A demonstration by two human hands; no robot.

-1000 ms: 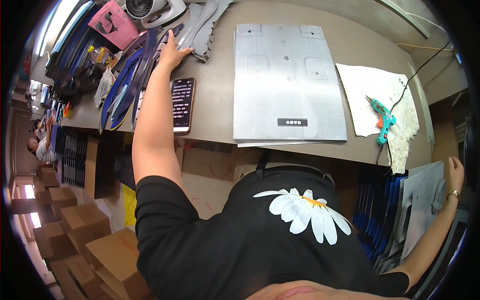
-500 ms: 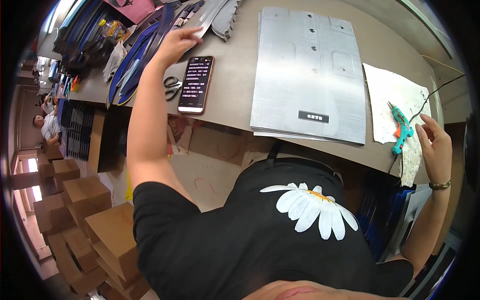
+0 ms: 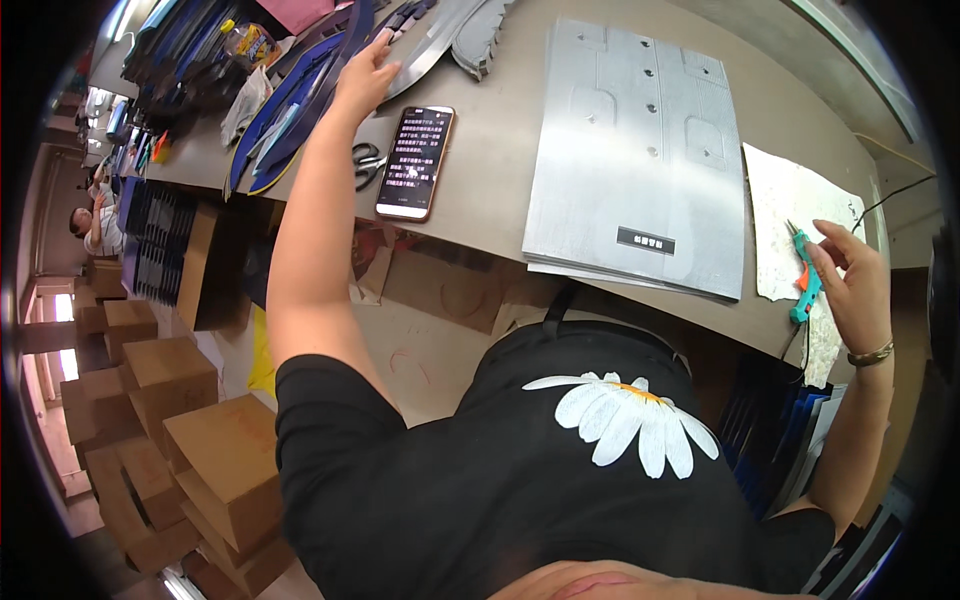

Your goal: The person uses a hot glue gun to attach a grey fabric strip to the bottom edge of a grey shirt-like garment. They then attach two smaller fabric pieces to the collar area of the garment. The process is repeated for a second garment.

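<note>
At the far left of the table my left hand (image 3: 364, 82) reaches out with its fingers apart, holding nothing that I can see. Its fingertips are beside small dark strips (image 3: 408, 16) and a curved silver-grey strip (image 3: 428, 55). On the right, my right hand (image 3: 852, 285) is beside a teal hot glue gun (image 3: 806, 282) with an orange trigger. Thumb and fingers are spread; the thumb overlaps the gun's edge, and I cannot tell whether it touches. The gun lies on a stained white sheet (image 3: 775, 190). Between my hands lies a stack of silver embossed panels (image 3: 620, 180).
A lit phone (image 3: 415, 165) lies over black-handled scissors (image 3: 367, 165). Blue curved strips (image 3: 262, 140), a crumpled plastic bag (image 3: 247, 108) and a yellow-capped bottle (image 3: 247, 42) are at the left. Cardboard boxes (image 3: 225, 445) stand on the floor. Another person (image 3: 100, 225) sits far left.
My right hand has moved left to the glue gun, its thumb now over the gun's edge. My left hand has shifted toward the dark strips. The whole view has shifted slightly.
</note>
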